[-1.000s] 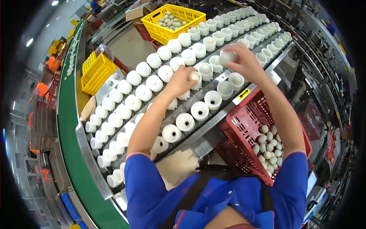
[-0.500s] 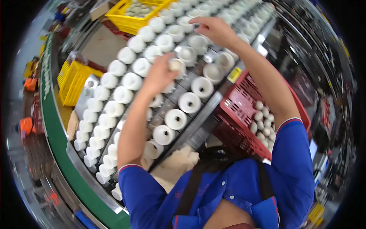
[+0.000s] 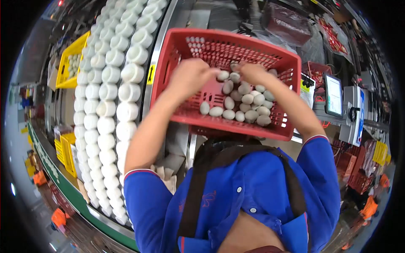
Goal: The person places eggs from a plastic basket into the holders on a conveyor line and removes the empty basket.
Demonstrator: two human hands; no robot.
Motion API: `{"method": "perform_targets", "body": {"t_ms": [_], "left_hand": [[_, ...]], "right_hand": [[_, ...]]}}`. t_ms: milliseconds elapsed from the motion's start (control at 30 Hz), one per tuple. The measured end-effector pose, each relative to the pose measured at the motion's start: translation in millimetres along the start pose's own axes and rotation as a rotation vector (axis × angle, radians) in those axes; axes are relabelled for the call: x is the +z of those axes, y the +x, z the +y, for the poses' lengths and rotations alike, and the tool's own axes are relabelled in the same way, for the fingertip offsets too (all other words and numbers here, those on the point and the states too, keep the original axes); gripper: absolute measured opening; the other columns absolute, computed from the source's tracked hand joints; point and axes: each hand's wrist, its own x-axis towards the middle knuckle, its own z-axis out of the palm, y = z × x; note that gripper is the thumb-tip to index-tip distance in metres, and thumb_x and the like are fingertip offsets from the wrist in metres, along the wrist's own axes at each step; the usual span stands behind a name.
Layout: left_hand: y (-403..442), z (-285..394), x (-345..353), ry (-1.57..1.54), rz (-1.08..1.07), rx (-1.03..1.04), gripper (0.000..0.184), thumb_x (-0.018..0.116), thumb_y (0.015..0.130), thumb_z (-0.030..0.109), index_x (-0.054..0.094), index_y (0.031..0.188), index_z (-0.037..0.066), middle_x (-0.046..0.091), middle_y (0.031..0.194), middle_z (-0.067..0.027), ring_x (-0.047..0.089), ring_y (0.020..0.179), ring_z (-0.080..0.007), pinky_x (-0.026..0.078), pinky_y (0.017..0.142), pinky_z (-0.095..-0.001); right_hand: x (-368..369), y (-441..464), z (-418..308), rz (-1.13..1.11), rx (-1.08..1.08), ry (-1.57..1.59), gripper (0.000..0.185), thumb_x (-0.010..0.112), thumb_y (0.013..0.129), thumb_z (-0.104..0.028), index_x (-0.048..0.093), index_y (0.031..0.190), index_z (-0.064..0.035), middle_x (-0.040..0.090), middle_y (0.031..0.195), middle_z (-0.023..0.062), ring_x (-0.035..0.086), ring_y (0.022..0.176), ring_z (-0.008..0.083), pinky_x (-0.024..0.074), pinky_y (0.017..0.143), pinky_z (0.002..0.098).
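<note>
Inside the red crate (image 3: pixel 177 42), both hands reach among pale, greyish eggs (image 3: pixel 247 98). My left hand (image 3: pixel 192 76) is over the crate's left half, its fingertips against an egg (image 3: pixel 222 76); the other fingers are smeared and curled out of sight. Farther right, my right hand (image 3: pixel 254 73) points inward with fingertips closed at another egg (image 3: pixel 233 66) near the far part of the crate. More eggs lie loose on the crate floor, mostly toward the right and the near side.
Long rows of white cups (image 3: pixel 128 92) run along the conveyor at the left, with a yellow label (image 3: pixel 151 74) on its edge. Beyond them stand yellow crates (image 3: pixel 66 152). A screen (image 3: pixel 333 95) is at the right. Behind the red crate lies plastic-wrapped stuff (image 3: pixel 291 23).
The view has swung to the right, from the white cups to the red crate. Both hands have left the cups and now reach into the crate among the eggs.
</note>
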Motion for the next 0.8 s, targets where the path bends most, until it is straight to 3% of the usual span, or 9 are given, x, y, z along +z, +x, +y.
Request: {"method": "perform_targets", "body": {"t_ms": [67, 133, 233, 333, 367, 400, 533, 633, 800], "left_hand": [[32.7, -9.5, 59.7, 0.135, -0.182, 0.119, 0.036, 0.069, 0.083, 0.037, 0.068, 0.089, 0.002, 0.065, 0.092, -0.0203, 0.063, 0.086, -0.0374, 0.05, 0.076, -0.0462], [53.9, -34.1, 115.8, 0.276, -0.303, 0.136, 0.059, 0.07, 0.08, 0.036, 0.054, 0.128, 0.004, 0.054, 0.127, -0.0224, 0.055, 0.113, -0.0408, 0.047, 0.096, -0.0481], [69.4, -57.2, 161.1, 0.531, -0.459, 0.211, 0.1, 0.077, 0.073, 0.04, 0.025, 0.152, 0.008, 0.038, 0.15, -0.0173, 0.04, 0.134, -0.0366, 0.043, 0.103, -0.0514], [75.3, -74.6, 192.4, 0.39, -0.612, 0.223, 0.108, 0.079, 0.071, 0.052, 0.026, 0.149, 0.001, 0.039, 0.149, -0.0168, 0.036, 0.138, -0.0361, 0.041, 0.105, -0.0521], [70.8, -59.3, 191.2, 0.468, -0.601, 0.178, 0.103, 0.078, 0.071, 0.054, 0.031, 0.146, 0.001, 0.042, 0.146, -0.017, 0.039, 0.135, -0.0363, 0.043, 0.103, -0.052], [65.9, -55.3, 193.9, 0.518, -0.497, 0.245, 0.089, 0.078, 0.072, 0.053, 0.041, 0.135, 0.002, 0.05, 0.132, -0.0191, 0.047, 0.124, -0.0364, 0.046, 0.098, -0.0482], [60.1, -41.5, 198.3, 0.567, -0.455, 0.079, 0.086, 0.076, 0.074, 0.055, 0.043, 0.135, 0.003, 0.039, 0.139, -0.0236, 0.045, 0.121, -0.0465, 0.047, 0.096, -0.0514], [60.1, -61.5, 203.0, 0.509, -0.475, -0.044, 0.083, 0.075, 0.076, 0.057, 0.045, 0.136, 0.008, 0.037, 0.137, -0.0266, 0.049, 0.115, -0.0496, 0.047, 0.096, -0.052], [63.7, -62.2, 193.2, 0.463, -0.588, -0.16, 0.079, 0.069, 0.079, 0.061, 0.046, 0.139, 0.015, 0.034, 0.141, -0.0226, 0.048, 0.119, -0.0472, 0.045, 0.1, -0.05]], "right_hand": [[24.1, 13.7, 3.9, -0.052, 0.116, 0.01, 0.031, 0.063, 0.079, -0.017, 0.069, 0.107, -0.0059, 0.068, 0.108, 0.0187, 0.069, 0.094, 0.035, 0.0563, 0.077, 0.0468], [48.7, 30.5, 12.1, -0.006, 0.225, -0.014, 0.022, 0.061, 0.079, -0.016, 0.072, 0.095, -0.0063, 0.071, 0.097, 0.0163, 0.07, 0.089, 0.0337, 0.0574, 0.073, 0.047], [91.4, 38.5, 26.0, 0.279, 0.177, -0.126, 0.02, 0.057, 0.083, -0.017, 0.075, 0.091, -0.0106, 0.073, 0.093, 0.0131, 0.072, 0.085, 0.0297, 0.058, 0.069, 0.0454], [124.1, 53.9, 39.7, 0.238, 0.31, 0.079, 0.025, 0.055, 0.087, -0.021, 0.071, 0.1, -0.0073, 0.071, 0.105, 0.0146, 0.071, 0.093, 0.0292, 0.056, 0.073, 0.0485], [112.9, 39.8, 39.1, 0.184, 0.168, -0.045, 0.028, 0.054, 0.088, -0.023, 0.07, 0.105, -0.0078, 0.07, 0.107, 0.014, 0.07, 0.095, 0.0299, 0.0551, 0.074, 0.0485], [103.5, 38.0, 38.4, 0.061, 0.16, -0.045, 0.029, 0.052, 0.091, -0.026, 0.069, 0.112, -0.0168, 0.061, 0.125, 0.0157, 0.067, 0.104, 0.0323, 0.0539, 0.084, 0.0476], [93.7, 38.4, 35.5, -0.105, 0.152, -0.018, 0.06, 0.073, 0.072, -0.041, 0.062, 0.13, -0.0265, 0.032, 0.156, 0.0166, 0.046, 0.133, 0.0364, 0.0365, 0.109, 0.0517], [107.8, 48.0, 34.0, -0.102, 0.147, -0.018, 0.068, 0.075, 0.068, -0.042, 0.059, 0.132, -0.0275, 0.027, 0.158, 0.0184, 0.042, 0.137, 0.0366, 0.0316, 0.112, 0.0511], [108.4, 37.7, 28.7, -0.057, 0.145, 0.02, 0.066, 0.075, 0.067, -0.042, 0.062, 0.128, -0.0227, 0.03, 0.156, 0.0186, 0.046, 0.132, 0.0369, 0.0382, 0.107, 0.0488]]}}
